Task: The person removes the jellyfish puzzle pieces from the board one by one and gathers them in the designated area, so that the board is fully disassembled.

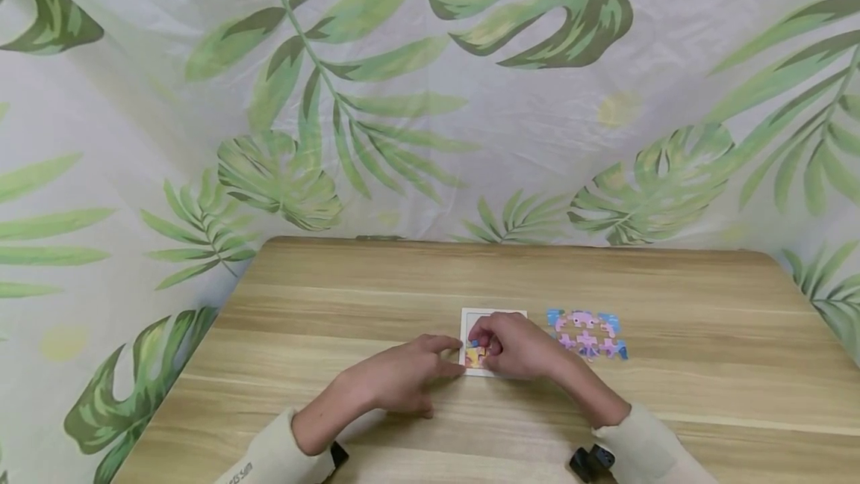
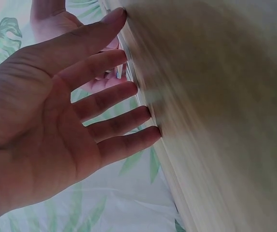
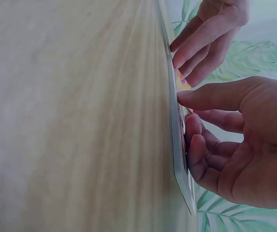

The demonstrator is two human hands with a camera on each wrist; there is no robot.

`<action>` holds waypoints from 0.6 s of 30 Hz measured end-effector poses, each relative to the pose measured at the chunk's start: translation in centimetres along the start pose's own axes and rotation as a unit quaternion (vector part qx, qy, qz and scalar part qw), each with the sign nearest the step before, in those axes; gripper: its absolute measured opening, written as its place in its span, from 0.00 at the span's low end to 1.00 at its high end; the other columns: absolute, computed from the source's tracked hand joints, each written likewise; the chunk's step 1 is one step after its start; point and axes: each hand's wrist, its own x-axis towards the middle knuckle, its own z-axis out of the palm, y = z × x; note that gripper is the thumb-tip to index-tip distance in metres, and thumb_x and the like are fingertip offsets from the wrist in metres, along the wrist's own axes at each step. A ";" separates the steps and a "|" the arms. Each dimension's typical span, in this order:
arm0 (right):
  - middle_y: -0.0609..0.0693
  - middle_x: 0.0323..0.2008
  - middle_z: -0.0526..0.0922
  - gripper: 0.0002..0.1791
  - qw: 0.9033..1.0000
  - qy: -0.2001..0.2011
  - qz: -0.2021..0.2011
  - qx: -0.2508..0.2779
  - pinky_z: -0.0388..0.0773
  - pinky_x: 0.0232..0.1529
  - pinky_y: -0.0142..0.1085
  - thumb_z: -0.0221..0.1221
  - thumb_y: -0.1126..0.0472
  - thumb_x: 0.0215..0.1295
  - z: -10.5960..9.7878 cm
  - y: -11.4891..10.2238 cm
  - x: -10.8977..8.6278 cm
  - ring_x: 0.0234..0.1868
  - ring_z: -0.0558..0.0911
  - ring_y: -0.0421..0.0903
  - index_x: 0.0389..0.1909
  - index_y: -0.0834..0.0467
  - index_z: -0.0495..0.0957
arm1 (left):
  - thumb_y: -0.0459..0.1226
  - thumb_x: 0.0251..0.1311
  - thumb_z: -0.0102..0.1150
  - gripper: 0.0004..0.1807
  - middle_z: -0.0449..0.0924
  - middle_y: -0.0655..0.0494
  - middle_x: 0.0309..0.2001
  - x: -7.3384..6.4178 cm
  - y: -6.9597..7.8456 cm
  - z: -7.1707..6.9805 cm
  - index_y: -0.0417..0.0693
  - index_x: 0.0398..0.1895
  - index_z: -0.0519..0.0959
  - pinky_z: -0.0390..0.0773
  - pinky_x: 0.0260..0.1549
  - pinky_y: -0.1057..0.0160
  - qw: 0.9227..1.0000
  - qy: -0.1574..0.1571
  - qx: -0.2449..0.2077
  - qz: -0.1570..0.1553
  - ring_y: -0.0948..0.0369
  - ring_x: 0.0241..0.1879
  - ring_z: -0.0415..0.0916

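A white-bordered puzzle tray lies on the table, with a few yellow puzzle pieces in its lower left corner. Over it, my right hand pinches a small puzzle piece between thumb and curled fingers, which largely hide it. In the right wrist view the thumb of that right hand reaches the tray's near edge. My left hand is at the tray's left side, fingers spread and nearly straight, fingertips right at the border. The left wrist view shows this left hand with nothing in its palm.
To the right of the tray lies a group of pink and blue puzzle pieces, arranged close together. The wooden table meets a leaf-patterned cloth behind it. Dark wrist devices sit at the sleeves.
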 end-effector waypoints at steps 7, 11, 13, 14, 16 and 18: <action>0.47 0.34 0.84 0.13 0.999 0.004 -0.012 0.033 0.78 0.37 0.29 0.66 0.74 0.62 -0.2 0.4 -0.2 0.32 0.79 0.36 0.45 0.58 0.84 | 0.36 0.55 0.81 0.36 0.68 0.49 0.80 0.1 0.1 0.0 0.56 0.71 0.82 0.77 0.72 0.54 1.000 0.003 -0.002 -0.006 0.51 0.79 0.67; 0.46 0.33 0.84 0.11 0.998 -0.002 -0.007 0.055 0.79 0.36 0.29 0.61 0.74 0.67 -0.4 0.4 -0.2 0.31 0.80 0.35 0.46 0.59 0.84 | 0.36 0.55 0.81 0.37 0.68 0.50 0.80 0.2 0.0 0.0 0.57 0.71 0.82 0.75 0.74 0.54 1.000 0.002 0.004 -0.008 0.51 0.79 0.67; 0.46 0.32 0.84 0.11 0.998 -0.006 -0.004 0.066 0.79 0.36 0.29 0.60 0.74 0.67 -0.4 0.5 -0.2 0.31 0.81 0.36 0.46 0.59 0.84 | 0.36 0.55 0.81 0.37 0.68 0.50 0.80 0.2 0.1 0.0 0.57 0.71 0.82 0.76 0.73 0.54 1.000 0.002 0.005 -0.008 0.51 0.79 0.67; 0.47 0.32 0.85 0.11 0.997 -0.008 -0.003 0.072 0.79 0.36 0.29 0.59 0.74 0.68 -0.4 0.5 -0.1 0.31 0.81 0.36 0.46 0.60 0.84 | 0.36 0.55 0.81 0.37 0.68 0.50 0.80 0.1 0.1 0.0 0.57 0.71 0.82 0.76 0.73 0.53 1.000 0.002 0.005 -0.008 0.51 0.79 0.67; 0.48 0.32 0.85 0.12 0.996 -0.013 0.001 0.085 0.79 0.35 0.29 0.58 0.74 0.68 -0.4 0.6 -0.1 0.30 0.80 0.37 0.46 0.60 0.84 | 0.36 0.55 0.81 0.37 0.68 0.50 0.80 0.1 0.2 0.0 0.57 0.71 0.82 0.76 0.72 0.53 1.000 0.001 0.006 -0.008 0.51 0.79 0.68; 0.49 0.33 0.85 0.12 0.995 -0.016 0.004 0.097 0.78 0.33 0.29 0.58 0.74 0.69 -0.5 0.7 -0.1 0.30 0.80 0.38 0.46 0.60 0.84 | 0.36 0.55 0.82 0.37 0.68 0.50 0.80 0.1 0.2 0.0 0.57 0.71 0.82 0.77 0.72 0.54 1.000 0.000 0.007 -0.009 0.51 0.79 0.68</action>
